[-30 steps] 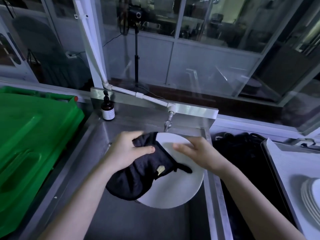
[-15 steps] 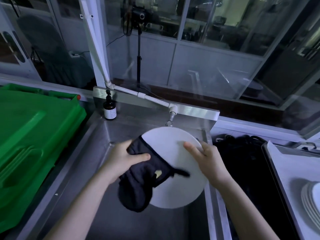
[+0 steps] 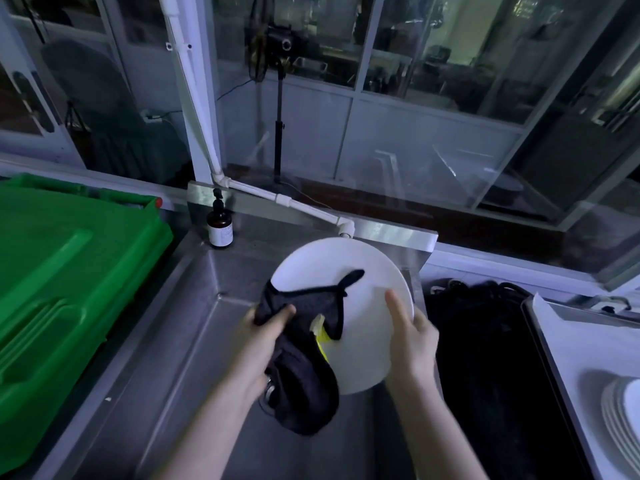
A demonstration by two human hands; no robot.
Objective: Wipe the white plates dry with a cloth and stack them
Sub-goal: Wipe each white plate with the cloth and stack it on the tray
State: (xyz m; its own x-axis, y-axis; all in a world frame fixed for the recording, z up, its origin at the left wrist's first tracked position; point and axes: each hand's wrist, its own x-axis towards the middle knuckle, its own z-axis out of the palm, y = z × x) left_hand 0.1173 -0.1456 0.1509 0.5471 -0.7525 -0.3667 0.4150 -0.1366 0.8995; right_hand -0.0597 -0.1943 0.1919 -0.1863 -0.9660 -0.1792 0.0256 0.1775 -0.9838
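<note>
The plate (image 3: 360,306) is held over the right half of the sink (image 3: 194,341), tilted on edge. Its face is turned toward the person and its top rim leans away toward the sink's back wall. Being round, it has no long axis. The dark cloth (image 3: 301,375) does: it runs from a narrow loop pointing up and right on the plate's face, down across the left rim, to a bunched end hanging free above the sink's floor. A yellow tag (image 3: 320,332) shows at its fold.

The left hand (image 3: 259,341) reaches in from the sink's near edge, forearm slanting up and right, and grips the cloth at the plate's left rim. Its thumb lies on the fabric pointing right. The other fingers are under the cloth, so their spread cannot be told. The right hand (image 3: 414,344) clasps the right rim, with the thumb straight on the face pointing up and the fingers hidden behind the plate.

A brown bottle (image 3: 219,227) stands at the sink's back left corner, and a white pipe (image 3: 277,199) slants down to its back wall. A green bin (image 3: 69,271) lies left of the sink. To the sink's right is a black heap (image 3: 485,341), and beyond it a tray (image 3: 575,344) bearing a stack (image 3: 620,410) of white plates.
</note>
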